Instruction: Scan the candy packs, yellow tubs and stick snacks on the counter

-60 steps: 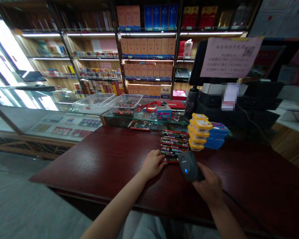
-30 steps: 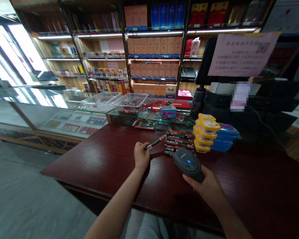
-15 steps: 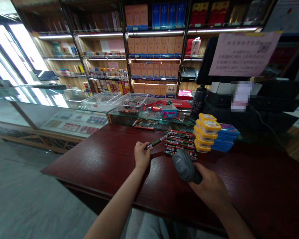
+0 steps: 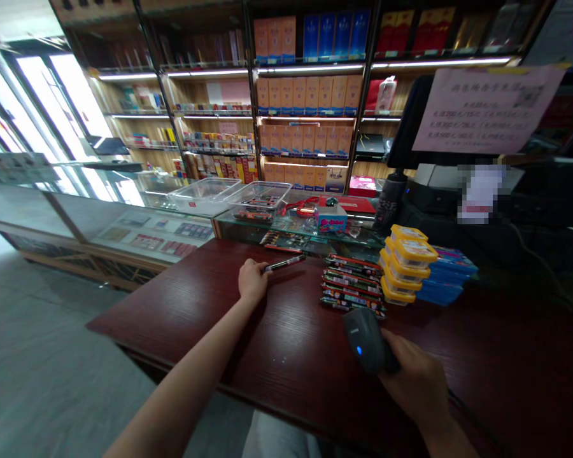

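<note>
A slim, stick-shaped item [image 4: 284, 263] with a smooth, printed dark skin is gripped near its close end by the left hand [image 4: 252, 280], the fingers curled around it. Its free end is aimed at about two o'clock; whether it is borne by the wood cannot be told. A dark grey scanner [image 4: 365, 340], with a rounded head and a small blue light, is grasped by its handle in the right hand [image 4: 417, 369].

The surface [image 4: 277, 337] is formed of dark reddish, glossy, grained wood. At three o'clock from the left hand, similar sticks [image 4: 351, 283] are laid side by side in a ridged row, well apart from the held one, with the nearest of them partly hidden by the scanner's head. At one o'clock from the scanner, squarish tubs [image 4: 405, 264] with yellow lids and clear walls are stacked, and just beside them, at three o'clock, flat blue packs [image 4: 446, 277] are piled.

At twelve o'clock from the left hand, clear plastic trays [image 4: 262, 187] with thin rims are set on glass, and at two o'clock a small printed carton [image 4: 332, 221] is placed. Farther back, upright orange boxes [image 4: 310, 95] are ranked on lit shelves.
</note>
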`<action>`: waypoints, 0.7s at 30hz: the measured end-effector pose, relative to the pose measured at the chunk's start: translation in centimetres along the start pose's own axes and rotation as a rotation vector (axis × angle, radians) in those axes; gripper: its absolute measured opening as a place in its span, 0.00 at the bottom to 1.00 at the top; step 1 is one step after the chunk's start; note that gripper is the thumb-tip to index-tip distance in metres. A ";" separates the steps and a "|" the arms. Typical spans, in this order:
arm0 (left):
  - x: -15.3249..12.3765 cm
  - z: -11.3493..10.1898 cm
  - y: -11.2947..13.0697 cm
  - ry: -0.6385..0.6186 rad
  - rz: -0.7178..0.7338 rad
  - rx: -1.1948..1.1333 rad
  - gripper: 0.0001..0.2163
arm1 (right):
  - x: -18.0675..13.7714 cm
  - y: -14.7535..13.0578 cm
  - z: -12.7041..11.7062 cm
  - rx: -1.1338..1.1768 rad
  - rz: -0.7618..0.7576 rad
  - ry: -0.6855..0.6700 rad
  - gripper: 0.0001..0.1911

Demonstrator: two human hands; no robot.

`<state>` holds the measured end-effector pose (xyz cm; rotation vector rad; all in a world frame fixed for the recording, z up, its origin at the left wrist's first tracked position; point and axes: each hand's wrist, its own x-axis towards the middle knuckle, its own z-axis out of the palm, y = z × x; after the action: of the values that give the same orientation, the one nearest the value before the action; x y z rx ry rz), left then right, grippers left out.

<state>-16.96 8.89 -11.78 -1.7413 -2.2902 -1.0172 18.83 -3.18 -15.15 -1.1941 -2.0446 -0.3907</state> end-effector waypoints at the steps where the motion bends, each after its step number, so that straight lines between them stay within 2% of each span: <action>1: 0.9 0.1 -0.6 -0.003 0.001 0.032 0.11 | -0.1 0.0 0.1 0.003 0.011 -0.006 0.18; 7: 4.8 1.6 -2.6 -0.036 0.070 0.122 0.10 | -0.8 0.5 1.1 0.027 0.010 -0.018 0.19; 14: 8.0 2.8 -2.0 -0.018 0.074 0.268 0.12 | -0.4 1.3 1.2 -0.024 -0.110 0.071 0.18; 17: 8.6 3.7 -1.5 -0.044 0.051 0.290 0.11 | -0.2 1.7 1.1 -0.038 -0.152 0.054 0.19; 21: 8.2 5.6 -0.8 -0.096 0.068 0.162 0.12 | -0.3 1.8 1.1 -0.048 -0.152 0.037 0.20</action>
<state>-18.78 18.58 -12.84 -1.8241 -2.2787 -0.7300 19.94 -1.78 -16.32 -1.0547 -2.1116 -0.5336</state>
